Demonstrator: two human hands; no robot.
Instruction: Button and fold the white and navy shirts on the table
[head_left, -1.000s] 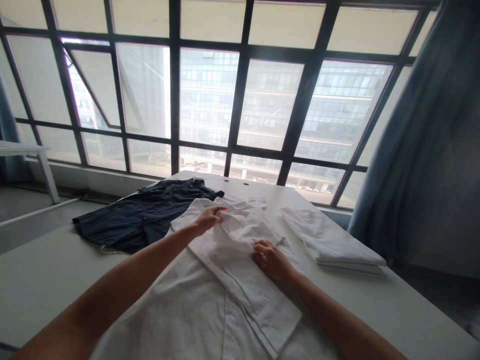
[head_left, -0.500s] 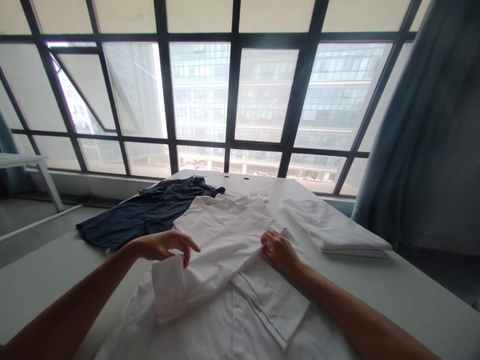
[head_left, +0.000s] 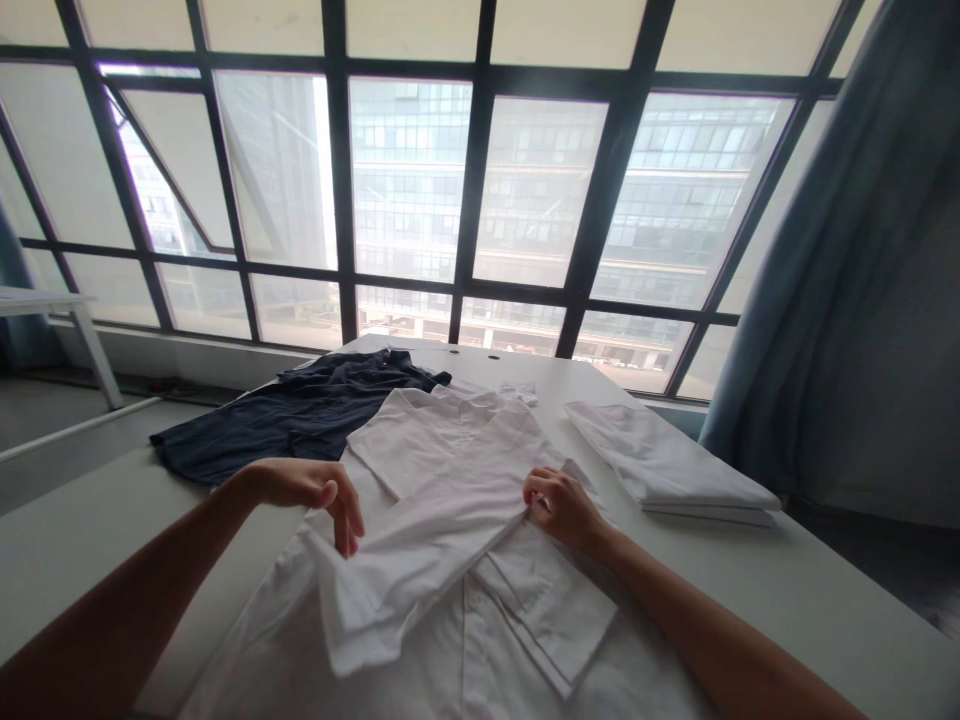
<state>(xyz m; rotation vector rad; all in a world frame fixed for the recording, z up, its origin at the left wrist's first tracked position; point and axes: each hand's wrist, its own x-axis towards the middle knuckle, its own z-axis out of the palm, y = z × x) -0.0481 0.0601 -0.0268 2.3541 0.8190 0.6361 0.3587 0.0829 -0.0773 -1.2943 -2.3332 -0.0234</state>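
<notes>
A white button-up shirt (head_left: 450, 430) lies spread on the white table, its collar toward the windows. One sleeve (head_left: 420, 560) crosses its front slantwise, with the cuff end near my left hand. Over that end, my left hand (head_left: 311, 490) bends at the wrist, its fingers stretched downward and the tips at the cloth; they do not close on it. My right hand (head_left: 562, 505) pinches the sleeve's edge at the right side of the shirt. Below my right hand, the other sleeve (head_left: 551, 600) lies folded across the front, its cuff pointing toward me.
To the left, a dark navy garment (head_left: 300, 400) lies on the table (head_left: 750, 590). Folded white clothes (head_left: 667, 455) are stacked at the right. Large windows (head_left: 409, 180) stand beyond, with a blue-grey curtain (head_left: 795, 270) at right and another white table (head_left: 45, 300) at far left.
My left hand has drawn back slightly left, its fingers now pointing down. The sleeve's cuff end has shifted and creased. My right hand keeps its pinch in nearly the same place.
</notes>
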